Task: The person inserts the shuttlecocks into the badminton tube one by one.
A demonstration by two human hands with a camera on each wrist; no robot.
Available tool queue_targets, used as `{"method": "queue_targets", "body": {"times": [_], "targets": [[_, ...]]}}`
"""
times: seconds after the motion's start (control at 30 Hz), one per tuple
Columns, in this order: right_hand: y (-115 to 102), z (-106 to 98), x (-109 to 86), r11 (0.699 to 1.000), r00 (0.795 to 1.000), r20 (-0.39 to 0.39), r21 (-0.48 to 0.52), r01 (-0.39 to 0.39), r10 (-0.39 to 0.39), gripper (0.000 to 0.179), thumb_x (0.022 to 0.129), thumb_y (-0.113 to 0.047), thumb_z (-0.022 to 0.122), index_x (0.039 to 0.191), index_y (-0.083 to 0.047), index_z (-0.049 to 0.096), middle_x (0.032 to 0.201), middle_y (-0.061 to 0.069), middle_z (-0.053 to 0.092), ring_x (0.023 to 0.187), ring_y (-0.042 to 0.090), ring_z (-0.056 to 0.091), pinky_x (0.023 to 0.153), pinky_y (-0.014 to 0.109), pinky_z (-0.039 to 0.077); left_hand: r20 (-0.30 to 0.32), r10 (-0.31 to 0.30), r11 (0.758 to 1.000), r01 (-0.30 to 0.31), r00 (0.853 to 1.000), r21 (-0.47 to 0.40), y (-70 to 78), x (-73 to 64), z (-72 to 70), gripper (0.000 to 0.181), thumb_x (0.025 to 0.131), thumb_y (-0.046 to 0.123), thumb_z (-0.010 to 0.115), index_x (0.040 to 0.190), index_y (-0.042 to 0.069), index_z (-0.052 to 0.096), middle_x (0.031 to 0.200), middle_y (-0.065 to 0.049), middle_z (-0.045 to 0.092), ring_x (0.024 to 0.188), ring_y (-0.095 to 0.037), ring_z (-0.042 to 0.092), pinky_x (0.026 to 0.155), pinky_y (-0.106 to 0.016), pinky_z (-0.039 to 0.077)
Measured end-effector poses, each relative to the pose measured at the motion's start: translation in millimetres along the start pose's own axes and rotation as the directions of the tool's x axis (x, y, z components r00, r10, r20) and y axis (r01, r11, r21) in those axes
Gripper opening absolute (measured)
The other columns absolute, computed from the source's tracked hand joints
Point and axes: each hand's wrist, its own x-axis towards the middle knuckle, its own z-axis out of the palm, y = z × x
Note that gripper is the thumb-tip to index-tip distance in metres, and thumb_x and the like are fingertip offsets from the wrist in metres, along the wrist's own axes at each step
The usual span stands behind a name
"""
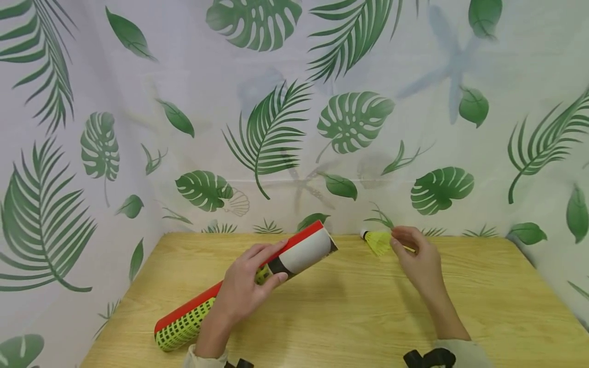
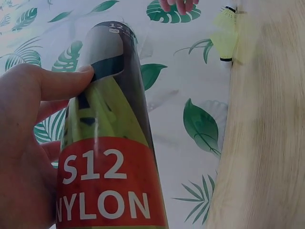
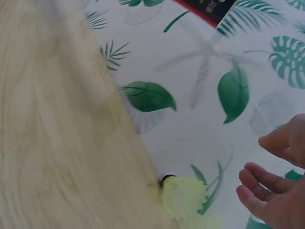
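Note:
My left hand (image 1: pixel 244 286) grips a shuttlecock tube (image 1: pixel 303 253), tilted with its white-and-black end up to the right. The tube's side is red and yellow-green; "S12 NYLON" stands on its red band (image 2: pixel 105 181) in the left wrist view. At the table's back edge lies a yellow shuttlecock (image 1: pixel 378 242) with a white base and black band. A second yellow shuttlecock (image 2: pixel 226 18) lies beside it, partly hidden by my right hand (image 1: pixel 418 255) in the head view. In the right wrist view, thumb and fingers stand apart with nothing between them, near the nearer shuttlecock (image 3: pixel 183 195).
A light wooden table (image 1: pixel 349 317) lies under both hands. White cloth printed with green leaves (image 1: pixel 354 122) hangs right behind its back edge and along the left and right sides. Dark straps (image 1: pixel 432 358) circle the wrists.

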Motion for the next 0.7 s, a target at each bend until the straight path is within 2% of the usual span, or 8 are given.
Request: {"method": "queue_targets", "body": {"times": [0.23, 0.3, 0.37, 0.47, 0.5, 0.7], "targets": [[19.5, 19.2, 7.3, 0.992, 0.991, 0.041, -0.008, -0.126, 0.126, 0.033, 0.103, -0.014, 0.062, 0.134, -0.003, 0.063, 0.131, 0.024, 0.063, 0.119, 0.036, 0.062, 0.085, 0.006, 0.043, -0.006, 0.001, 1.000, 0.000, 1.000, 0.024, -6.0, 0.4, -0.5, 0.060, 0.094, 0.035, 0.077, 0.149, 0.038, 0.054, 0.129, 0.005, 0.062, 0.104, -0.014, 0.061, 0.081, -0.036, 0.054], [24.8, 23.6, 8.6, 0.990, 0.988, 0.061, -0.020, -0.138, 0.139, 0.034, 0.103, -0.014, 0.061, 0.136, -0.003, 0.062, 0.134, 0.025, 0.061, 0.122, 0.039, 0.061, 0.090, 0.013, 0.047, -0.006, -0.002, 1.000, 0.002, 1.000, 0.028, -6.7, 0.4, -1.2, 0.060, 0.093, 0.035, 0.077, 0.149, 0.039, 0.054, 0.129, 0.005, 0.062, 0.104, -0.014, 0.061, 0.081, -0.037, 0.053], [32.5, 26.7, 8.2, 0.990, 0.985, 0.095, -0.023, -0.141, 0.143, 0.038, 0.104, -0.014, 0.060, 0.140, -0.002, 0.059, 0.138, 0.027, 0.058, 0.126, 0.043, 0.058, 0.098, 0.027, 0.050, -0.005, -0.005, 1.000, 0.005, 1.000, 0.030, -6.7, 0.2, -1.0, 0.061, 0.093, 0.035, 0.078, 0.149, 0.039, 0.054, 0.129, 0.005, 0.062, 0.104, -0.014, 0.061, 0.081, -0.037, 0.053], [40.6, 30.3, 7.7, 0.990, 0.978, 0.154, 0.004, -0.143, 0.140, 0.042, 0.105, -0.015, 0.058, 0.145, 0.000, 0.054, 0.144, 0.029, 0.052, 0.132, 0.046, 0.051, 0.107, 0.050, 0.044, -0.009, -0.011, 0.999, 0.011, 1.000, 0.031, -6.4, -0.2, -0.9, 0.062, 0.092, 0.034, 0.079, 0.149, 0.039, 0.054, 0.130, 0.005, 0.061, 0.105, -0.014, 0.061, 0.080, -0.037, 0.053], [42.4, 31.1, 7.6, 0.990, 0.975, 0.173, 0.020, -0.143, 0.137, 0.044, 0.106, -0.016, 0.058, 0.147, 0.001, 0.051, 0.147, 0.029, 0.049, 0.135, 0.047, 0.048, 0.108, 0.053, 0.042, -0.011, -0.011, 0.999, 0.011, 1.000, 0.032, -6.3, -0.1, -0.8, 0.062, 0.092, 0.034, 0.079, 0.149, 0.040, 0.054, 0.130, 0.005, 0.061, 0.105, -0.014, 0.061, 0.081, -0.037, 0.053], [46.2, 32.8, 7.1, 0.987, 0.963, 0.231, 0.046, -0.155, 0.141, 0.050, 0.107, -0.016, 0.056, 0.151, 0.005, 0.044, 0.154, 0.029, 0.042, 0.142, 0.047, 0.039, 0.111, 0.057, 0.038, -0.013, -0.014, 0.999, 0.014, 1.000, 0.032, -5.1, 0.7, 0.6, 0.062, 0.091, 0.034, 0.080, 0.148, 0.040, 0.055, 0.129, 0.006, 0.062, 0.105, -0.014, 0.061, 0.081, -0.037, 0.053]]}}
